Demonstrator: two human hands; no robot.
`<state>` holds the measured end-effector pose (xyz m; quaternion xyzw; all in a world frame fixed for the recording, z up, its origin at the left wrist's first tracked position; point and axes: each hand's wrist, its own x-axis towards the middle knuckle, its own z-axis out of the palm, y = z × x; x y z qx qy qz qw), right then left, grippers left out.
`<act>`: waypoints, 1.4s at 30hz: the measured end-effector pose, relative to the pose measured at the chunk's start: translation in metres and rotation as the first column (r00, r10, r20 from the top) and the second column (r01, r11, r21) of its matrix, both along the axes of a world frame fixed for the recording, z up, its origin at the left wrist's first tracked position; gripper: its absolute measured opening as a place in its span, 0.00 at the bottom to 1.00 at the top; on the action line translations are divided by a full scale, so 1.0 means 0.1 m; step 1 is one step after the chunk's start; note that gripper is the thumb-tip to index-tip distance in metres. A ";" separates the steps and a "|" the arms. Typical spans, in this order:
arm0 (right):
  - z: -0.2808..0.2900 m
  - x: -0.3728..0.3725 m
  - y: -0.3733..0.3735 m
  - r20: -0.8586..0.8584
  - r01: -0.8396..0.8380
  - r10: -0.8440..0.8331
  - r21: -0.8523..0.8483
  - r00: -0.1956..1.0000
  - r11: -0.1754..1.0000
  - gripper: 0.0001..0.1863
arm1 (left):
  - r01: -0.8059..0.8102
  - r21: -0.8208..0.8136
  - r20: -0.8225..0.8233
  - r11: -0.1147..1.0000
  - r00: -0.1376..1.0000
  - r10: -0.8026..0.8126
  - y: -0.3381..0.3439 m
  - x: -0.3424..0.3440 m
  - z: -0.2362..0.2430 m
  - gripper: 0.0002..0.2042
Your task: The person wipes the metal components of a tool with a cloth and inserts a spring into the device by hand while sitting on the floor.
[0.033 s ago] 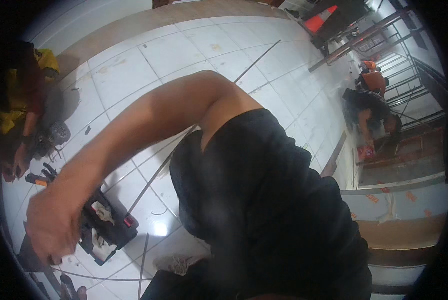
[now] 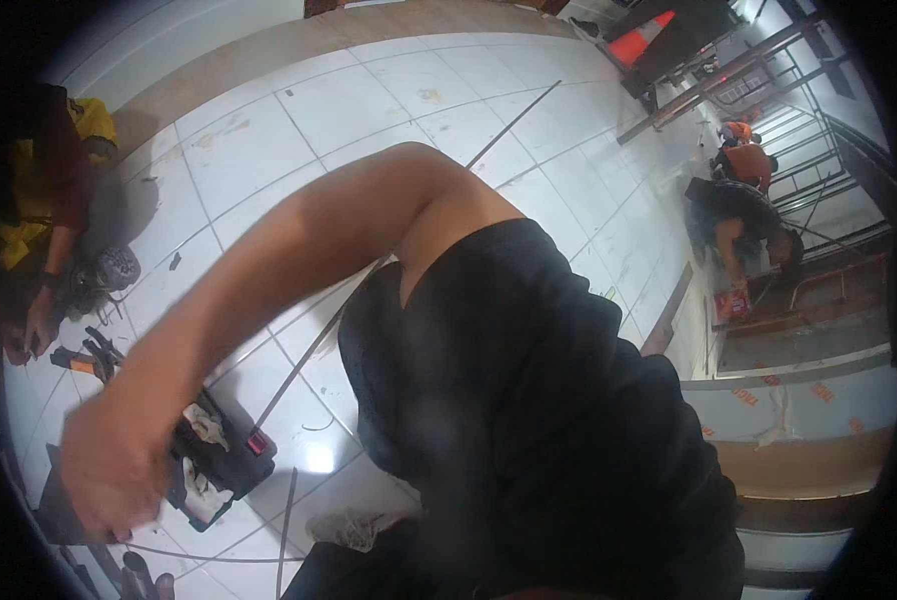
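My right arm arches across the view from the black sleeve, elbow high. At the lower left my right hand (image 2: 117, 468) is curled closed and slightly blurred; whatever lies inside its fingers is hidden. Just below it, dark tube-like pieces (image 2: 137, 572) show at the rim. Beside them is what looks like a fingertip of my left hand (image 2: 165, 585), the rest out of sight. A black tool tray (image 2: 224, 455) with whitish scraps in it lies right next to my right hand and is partly covered by the wrist. An orange-and-black handle (image 2: 77, 362) sticks out behind the forearm.
A long thin bar (image 2: 514, 122) runs across the white floor tiles (image 2: 324, 105) behind my arm. At left crouches a co-worker in yellow (image 2: 91, 122), hands low near the tools. Other people (image 2: 744, 220) work by metal racks (image 2: 809, 150) at right. A traffic cone (image 2: 641, 40) lies farther back.
My right hand has shifted slightly right and is more blurred. More of the tube-like pieces below it shows. The tray and bar have stayed put.
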<state>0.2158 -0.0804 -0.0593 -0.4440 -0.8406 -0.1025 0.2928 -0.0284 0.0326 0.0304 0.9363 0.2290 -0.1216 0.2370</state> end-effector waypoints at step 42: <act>0.70 0.00 -0.58 0.148 0.144 -0.095 -0.368 0.984 0.918 0.06 | 0.181 0.182 0.200 0.966 0.956 -0.217 0.09 -0.05 -0.06 0.26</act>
